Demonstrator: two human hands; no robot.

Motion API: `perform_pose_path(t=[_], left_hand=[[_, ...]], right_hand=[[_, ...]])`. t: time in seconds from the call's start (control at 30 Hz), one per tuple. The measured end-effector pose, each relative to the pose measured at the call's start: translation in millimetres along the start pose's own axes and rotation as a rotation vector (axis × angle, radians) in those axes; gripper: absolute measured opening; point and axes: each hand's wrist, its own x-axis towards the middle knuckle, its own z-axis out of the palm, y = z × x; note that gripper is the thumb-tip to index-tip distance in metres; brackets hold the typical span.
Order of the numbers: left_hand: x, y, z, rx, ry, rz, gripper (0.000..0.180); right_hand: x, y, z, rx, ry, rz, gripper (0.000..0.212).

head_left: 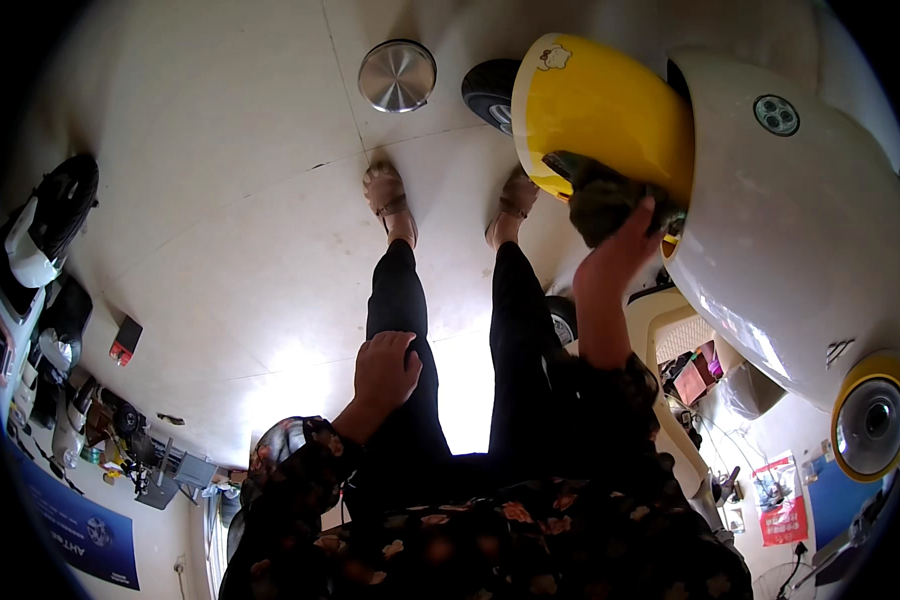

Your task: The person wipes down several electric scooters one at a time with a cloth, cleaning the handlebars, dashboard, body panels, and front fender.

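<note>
Dark, bunched cloth point(600, 203) is in my right hand point(620, 258), which presses it to the lower edge of a glossy yellow fender point(610, 110) on a small vehicle. The fingers close around the cloth and partly disappear behind it. Beside the fender curves a large white body panel point(790, 230) with a round light point(776, 115) set into it. My left hand point(388, 368) lies over my left knee, holding nothing, its fingers stretched down the dark trouser leg.
A black tyre point(490, 90) shows under the fender. Near it on the pale floor sits a round metal lid or tin point(397, 76). A red-and-black box point(125, 341) lies to the left, by another scooter point(32, 250). A yellow-rimmed headlamp point(875, 417) juts out at right.
</note>
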Motion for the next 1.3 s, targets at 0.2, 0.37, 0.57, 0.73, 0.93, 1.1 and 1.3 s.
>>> perform_pose_path(t=[0.2, 0.37, 0.57, 0.73, 0.93, 1.1, 1.3], left_hand=[[2.3, 4.4, 0.2, 0.041, -0.013, 0.017, 0.029], [0.4, 4.4, -0.1, 0.036, -0.018, -0.026, 0.029], [-1.7, -3.2, 2.3, -0.006, 0.106, 0.015, 0.03], [-10.9, 12.3, -32.4, 0.088, 0.129, -0.076, 0.032], [-35.6, 75.7, -152.7, -0.495, 0.19, 0.111, 0.036], [-70.1, 125.3, -243.3, -0.593, 0.256, 0.18, 0.045], [-112.1, 191.5, -296.5, -0.461, 0.392, 0.336, 0.076]], right_hand=[[-27.3, 109.6, 62.6, -1.133, -0.076, -0.486, 0.041], [-45.7, 147.6, 42.6, -0.659, -0.226, 0.017, 0.03], [-33.1, 61.9, -19.5, -0.646, -0.628, 0.203, 0.032], [-38.3, -60.7, -43.3, -0.812, -0.664, 0.146, 0.039], [-87.8, -193.2, -37.1, -0.551, -0.648, 0.569, 0.045], [-133.8, -257.2, -4.4, -0.282, -0.843, 0.277, 0.042], [-187.0, -344.0, 28.2, -0.48, -1.258, -0.248, 0.033]])
